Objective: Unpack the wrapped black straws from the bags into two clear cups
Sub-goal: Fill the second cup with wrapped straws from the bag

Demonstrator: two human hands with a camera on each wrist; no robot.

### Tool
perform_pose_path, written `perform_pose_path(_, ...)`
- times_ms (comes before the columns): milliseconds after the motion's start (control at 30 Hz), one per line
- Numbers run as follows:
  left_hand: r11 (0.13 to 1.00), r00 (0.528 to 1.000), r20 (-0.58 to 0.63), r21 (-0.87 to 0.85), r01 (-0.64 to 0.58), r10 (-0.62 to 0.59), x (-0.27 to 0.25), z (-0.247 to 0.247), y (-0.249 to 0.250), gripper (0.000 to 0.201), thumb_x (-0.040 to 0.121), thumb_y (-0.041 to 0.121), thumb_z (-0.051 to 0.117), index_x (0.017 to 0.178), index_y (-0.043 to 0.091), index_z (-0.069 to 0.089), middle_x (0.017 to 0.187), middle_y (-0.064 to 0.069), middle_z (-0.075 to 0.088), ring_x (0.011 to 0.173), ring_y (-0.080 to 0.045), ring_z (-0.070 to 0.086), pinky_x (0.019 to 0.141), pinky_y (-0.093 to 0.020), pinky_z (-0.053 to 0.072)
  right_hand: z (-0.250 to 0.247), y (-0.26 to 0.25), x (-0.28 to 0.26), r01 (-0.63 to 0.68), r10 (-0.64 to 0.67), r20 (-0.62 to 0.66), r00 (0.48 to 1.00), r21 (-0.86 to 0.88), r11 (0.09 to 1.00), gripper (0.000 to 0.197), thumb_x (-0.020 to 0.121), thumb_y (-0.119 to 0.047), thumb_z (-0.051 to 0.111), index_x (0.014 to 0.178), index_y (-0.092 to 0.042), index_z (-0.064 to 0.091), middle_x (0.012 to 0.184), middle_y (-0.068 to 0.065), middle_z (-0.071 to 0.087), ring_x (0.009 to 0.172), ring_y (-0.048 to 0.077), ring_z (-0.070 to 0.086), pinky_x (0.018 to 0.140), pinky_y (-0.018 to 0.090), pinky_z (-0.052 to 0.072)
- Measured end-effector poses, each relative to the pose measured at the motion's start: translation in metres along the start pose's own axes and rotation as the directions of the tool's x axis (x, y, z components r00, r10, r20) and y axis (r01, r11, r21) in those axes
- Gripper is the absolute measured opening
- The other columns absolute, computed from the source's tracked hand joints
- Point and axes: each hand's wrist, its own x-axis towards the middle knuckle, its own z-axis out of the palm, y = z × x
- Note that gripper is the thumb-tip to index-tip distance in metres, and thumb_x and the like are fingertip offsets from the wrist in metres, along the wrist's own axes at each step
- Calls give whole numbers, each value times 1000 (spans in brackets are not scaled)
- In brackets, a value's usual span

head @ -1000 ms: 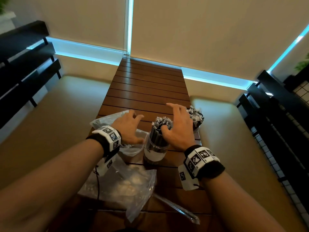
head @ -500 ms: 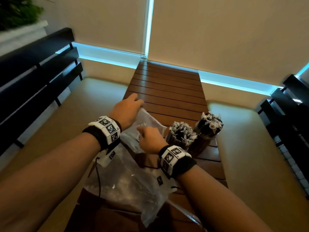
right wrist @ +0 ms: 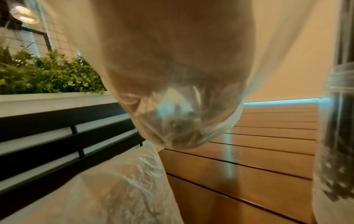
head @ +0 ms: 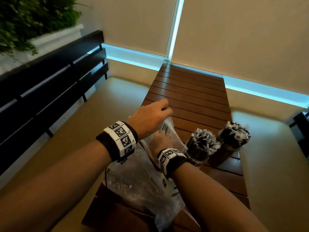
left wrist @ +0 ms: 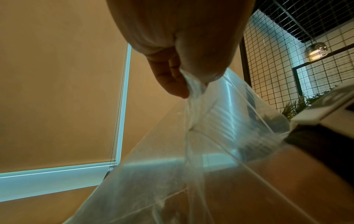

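Two clear cups stand side by side on the slatted wooden table point(head: 192, 91), the nearer cup point(head: 199, 148) and the farther cup point(head: 231, 141), both packed with wrapped black straws. My left hand point(head: 150, 117) pinches the top edge of a clear plastic bag point(head: 168, 131) and holds it up; the left wrist view shows its fingertips point(left wrist: 178, 84) nipping the film of the bag point(left wrist: 220, 128). My right hand point(head: 160, 142) is inside this bag. In the right wrist view it point(right wrist: 182, 98) shows blurred through the plastic, fingers curled down at the bag's bottom. A cup point(right wrist: 339, 136) stands to its right.
A second crumpled clear bag point(head: 133, 185) lies on the near end of the table under my forearms. Black slatted bench backs point(head: 50, 84) flank the left side, with a planter of green leaves point(head: 33, 19) above. The table's far half holds nothing.
My right hand left the nearer cup, swung left and went into the bag. My left hand raised the bag's edge off the table. The head view turned left.
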Motion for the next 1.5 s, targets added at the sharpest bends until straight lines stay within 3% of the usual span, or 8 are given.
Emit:
perform_pose_path(533, 999, 995, -95, -12, 33, -34, 7, 12, -7, 20, 82, 10, 65, 101, 5, 65, 94, -11, 57, 70, -12, 39, 49, -26, 44, -63, 8, -7, 172, -166, 137, 977, -36, 984, 8, 96, -12, 53, 100, -10, 60, 85, 4, 56, 82, 20, 55, 69, 29, 40)
perform_pose_path(733, 966, 966, 38, -12, 257, -256, 12, 44, -23, 30, 81, 11, 74, 109, 11, 61, 106, -7, 50, 75, -24, 54, 59, -34, 48, -118, 38, -24, 109, -88, 185, 979, -105, 988, 15, 98, -27, 48, 107, -17, 55, 94, 2, 60, 83, 23, 61, 69, 34, 50)
perform_pose_path(967, 764, 791, 224, -210, 609, -569, 24, 66, -35, 22, 85, 11, 63, 104, 16, 71, 106, -12, 65, 97, -33, 60, 83, -36, 46, -184, 73, -65, 158, -81, 306, 949, -236, 959, 19, 99, -29, 46, 90, -17, 57, 85, 1, 58, 78, 21, 57, 68, 34, 45)
perform_pose_path(1100, 717, 734, 397, -224, 660, -551, 26, 66, -33, 29, 86, 13, 60, 113, 13, 67, 117, -11, 67, 105, -30, 61, 86, -34, 48, -220, 93, -83, 147, -100, 284, 954, -150, 978, 20, 102, -32, 46, 86, -26, 55, 90, 0, 61, 78, 15, 57, 64, 29, 41)
perform_pose_path(1200, 753, 773, 500, -310, 581, -390, 32, 59, -16, 56, 82, 11, 64, 137, 11, 53, 139, -9, 54, 125, -24, 53, 96, -30, 44, -223, 100, -84, 148, -152, 144, 978, 34, 988, 24, 104, -34, 44, 81, -30, 45, 84, -4, 56, 72, 10, 52, 61, 28, 38)
perform_pose_path(1267, 615, 811, 508, -550, 566, -292, 39, 45, 6, 61, 78, 16, 65, 137, 14, 51, 138, -4, 53, 126, -19, 51, 102, -33, 43, -201, 100, -74, 178, -182, 17, 983, 124, 976, 19, 104, -34, 42, 87, -27, 45, 83, -4, 55, 72, 12, 53, 63, 29, 43)
perform_pose_path(1367, 205, 854, 474, -833, 513, -214, 54, 25, 36, 42, 82, 29, 62, 118, 8, 62, 112, -1, 68, 108, -18, 62, 95, -39, 50, -152, 95, -60, 224, -194, -134, 972, 260, 939, 21, 104, -29, 41, 122, -19, 46, 86, 3, 64, 72, 20, 61, 64, 37, 53)
perform_pose_path(1500, 25, 772, 432, -865, 500, -466, 69, 10, 60, 44, 93, 48, 59, 90, 5, 69, 86, -1, 74, 91, -17, 69, 84, -36, 53, -113, 76, -61, 287, -189, -253, 949, 438, 852, 28, 103, -20, 44, 129, -9, 40, 83, 3, 63, 62, 13, 56, 54, 26, 36)
